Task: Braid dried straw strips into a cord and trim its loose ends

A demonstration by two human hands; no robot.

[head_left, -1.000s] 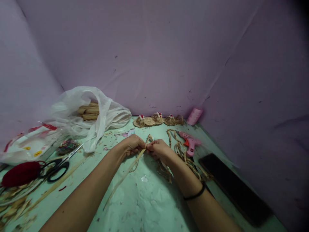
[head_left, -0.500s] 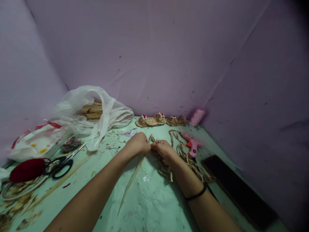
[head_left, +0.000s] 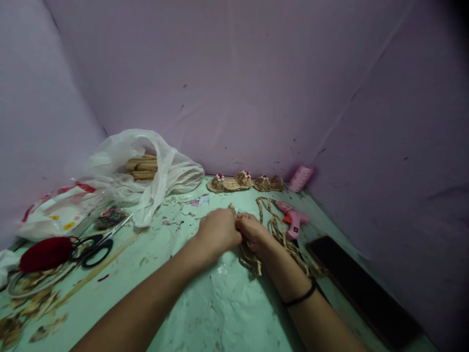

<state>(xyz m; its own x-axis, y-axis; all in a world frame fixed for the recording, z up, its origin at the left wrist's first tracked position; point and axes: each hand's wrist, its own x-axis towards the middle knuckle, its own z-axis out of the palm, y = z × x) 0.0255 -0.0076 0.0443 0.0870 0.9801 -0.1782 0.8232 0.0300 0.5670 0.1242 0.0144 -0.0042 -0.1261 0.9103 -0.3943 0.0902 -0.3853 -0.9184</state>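
Note:
My left hand (head_left: 219,231) is closed, its back toward me, touching my right hand at the middle of the table. Closed in a pinch, my right hand (head_left: 252,229) meets it from the other side. A short braided piece of dry plant fibre (head_left: 232,208) pokes up just beyond the fingers. The fibre between the hands is hidden by the fists. Beside my right hand lies more braided fibre cord (head_left: 274,227), looped and trailing under the forearm. A pink glue gun (head_left: 293,219) rests by the loops.
Woven slippers with red and white beads (head_left: 230,184) and a pink thread spool (head_left: 301,178) line the back wall. A dark slab (head_left: 362,288) lies right. Left are scissors (head_left: 95,252), red yarn (head_left: 46,254), fibre scraps (head_left: 40,303) and a plastic bag (head_left: 179,171) holding dry stalks.
My left hand has shifted right and slightly nearer, turning over against my right hand. The pale fibre strip that trailed below it is now out of sight. My right hand has barely moved.

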